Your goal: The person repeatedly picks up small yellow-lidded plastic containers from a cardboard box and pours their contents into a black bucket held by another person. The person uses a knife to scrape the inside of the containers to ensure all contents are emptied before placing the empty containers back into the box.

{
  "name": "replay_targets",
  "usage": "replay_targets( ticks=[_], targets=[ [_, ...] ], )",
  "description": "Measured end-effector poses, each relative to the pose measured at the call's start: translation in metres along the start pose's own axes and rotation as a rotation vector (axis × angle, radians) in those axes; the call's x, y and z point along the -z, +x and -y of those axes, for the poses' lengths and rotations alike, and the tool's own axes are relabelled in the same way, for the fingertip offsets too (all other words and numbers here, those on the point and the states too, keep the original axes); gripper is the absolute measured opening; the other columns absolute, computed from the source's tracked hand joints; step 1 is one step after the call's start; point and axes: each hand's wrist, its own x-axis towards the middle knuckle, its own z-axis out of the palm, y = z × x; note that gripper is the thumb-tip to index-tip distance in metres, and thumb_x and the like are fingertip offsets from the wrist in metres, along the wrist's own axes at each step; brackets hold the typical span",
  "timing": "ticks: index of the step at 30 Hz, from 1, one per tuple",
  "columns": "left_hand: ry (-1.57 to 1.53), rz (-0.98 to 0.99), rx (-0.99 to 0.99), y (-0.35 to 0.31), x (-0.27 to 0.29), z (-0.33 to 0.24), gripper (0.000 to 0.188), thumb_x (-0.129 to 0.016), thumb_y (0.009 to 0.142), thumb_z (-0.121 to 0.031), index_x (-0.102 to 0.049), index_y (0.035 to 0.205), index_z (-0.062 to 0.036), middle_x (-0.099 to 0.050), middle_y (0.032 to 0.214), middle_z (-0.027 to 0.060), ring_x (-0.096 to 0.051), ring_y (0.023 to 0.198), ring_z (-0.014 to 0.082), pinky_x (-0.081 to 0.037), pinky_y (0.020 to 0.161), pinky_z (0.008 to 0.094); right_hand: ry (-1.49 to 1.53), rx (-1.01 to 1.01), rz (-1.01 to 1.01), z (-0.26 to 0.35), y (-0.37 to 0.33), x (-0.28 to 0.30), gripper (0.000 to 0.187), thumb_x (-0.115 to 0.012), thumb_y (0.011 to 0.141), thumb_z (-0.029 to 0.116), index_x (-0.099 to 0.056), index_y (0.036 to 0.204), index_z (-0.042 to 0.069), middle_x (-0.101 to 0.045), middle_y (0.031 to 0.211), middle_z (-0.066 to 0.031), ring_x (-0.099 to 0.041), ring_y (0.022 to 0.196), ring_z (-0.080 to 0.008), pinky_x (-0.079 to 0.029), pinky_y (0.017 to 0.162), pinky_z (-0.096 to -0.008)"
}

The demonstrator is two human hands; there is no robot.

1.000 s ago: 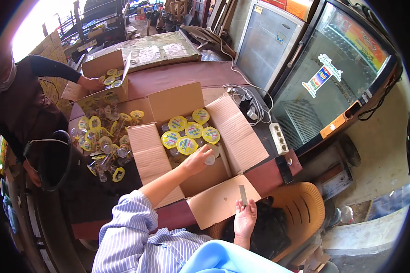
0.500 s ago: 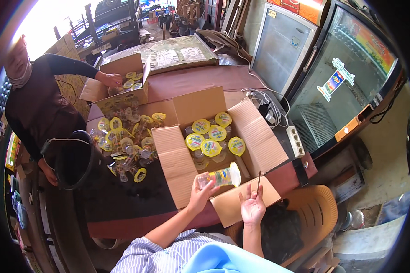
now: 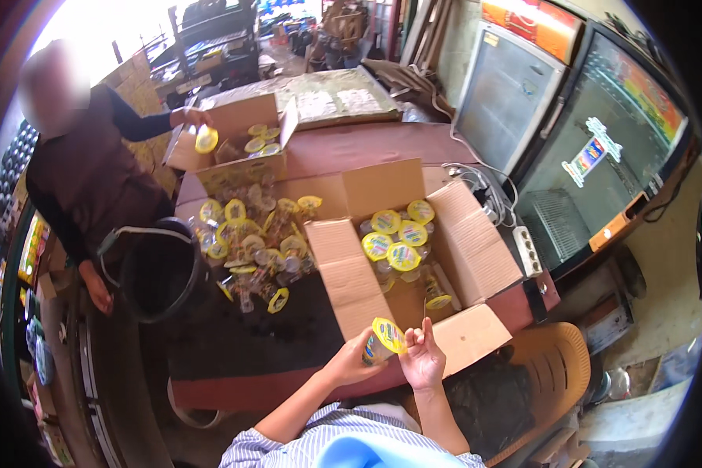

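My left hand [image 3: 352, 357] is closed around a clear plastic cup [image 3: 376, 349], its yellow-rimmed lid [image 3: 389, 335] tilted up toward me. Close beside that lid is my right hand [image 3: 423, 360], fingers curled and raised, with a thin dark stick [image 3: 425, 306] upright between them; its exact kind is too small to make out. Just beyond my hands stands an open cardboard box [image 3: 343, 261]. Several lidded cups [image 3: 398, 234] stand in its far part, and one cup [image 3: 437, 290] leans with its lid facing me.
A heap of similar cups [image 3: 249, 242] lies on the dark tabletop [image 3: 242, 343] to the left. Another person [image 3: 101, 164] holds a cup over a second box [image 3: 242, 168], beside a black bucket [image 3: 160, 273]. A power strip [image 3: 527, 251] and an orange chair [image 3: 550, 374] are at right.
The held cup has turned from lying sideways to lid-up, and my hands have come together. One cup inside the near box now leans. The other person has raised a cup from the far box.
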Motion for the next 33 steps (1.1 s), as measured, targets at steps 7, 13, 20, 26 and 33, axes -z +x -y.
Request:
replay_targets(
  ticks=[7,13,20,26,33],
  targets=[
    [-0.415,-0.385,-0.043,-0.057,0.044,0.016,0.050,-0.065,0.072,-0.008,-0.039,0.114,-0.0057,-0.053,0.102,0.0065,-0.054,0.083,0.0127,-0.046,0.071,0.0264,-0.028,-0.143,0.249,-0.062,0.004,-0.061,0.030,-0.054,0.081,0.013,-0.054,0.110,0.012,-0.057,0.078,-0.0020,-0.051,0.102,-0.0186,-0.029,0.097,-0.0364],
    [-0.543,-0.736,-0.174,-0.131,0.151,0.035,0.037,-0.060,0.075,-0.004,-0.042,0.107,-0.0016,-0.057,0.087,0.0077,-0.057,0.076,0.0147,-0.049,0.064,0.0285,-0.209,-0.238,0.222,-0.128,0.013,-0.076,0.025,-0.051,0.083,0.011,-0.054,0.108,0.010,-0.061,0.078,-0.0044,-0.058,0.084,-0.0171,-0.036,0.092,-0.0389],
    [-0.083,-1.177,-0.106,-0.184,0.288,0.021,0.034,-0.066,0.069,-0.003,-0.053,0.101,-0.0005,-0.057,0.097,0.0042,-0.054,0.088,0.0116,-0.041,0.079,0.0259,-0.370,-0.306,0.141,-0.205,0.026,-0.110,0.023,-0.055,0.080,0.004,-0.054,0.103,0.002,-0.061,0.081,-0.0074,-0.059,0.072,-0.0126,-0.048,0.068,-0.0238],
    [0.146,-1.152,-0.129,-0.184,0.351,0.055,0.024,-0.066,0.070,-0.004,-0.055,0.090,-0.0006,-0.060,0.086,0.0040,-0.057,0.078,0.0109,-0.044,0.071,0.0242,-0.646,-0.280,0.175,-0.258,0.047,-0.141,0.023,-0.058,0.078,0.006,-0.056,0.100,-0.001,-0.060,0.080,-0.0058,-0.057,0.070,-0.0100,-0.046,0.065,-0.0202],
    [0.107,-1.160,-0.119,-0.164,0.365,0.092,0.041,-0.075,0.060,-0.010,-0.053,0.094,-0.0024,-0.059,0.085,0.0039,-0.056,0.076,0.0109,-0.045,0.071,0.0248,-1.296,0.215,0.590,-0.311,0.097,-0.187,0.017,-0.060,0.074,0.001,-0.063,0.090,0.002,-0.060,0.071,-0.0053,-0.054,0.059,-0.0094,-0.043,0.055,-0.0212]
  ],
)
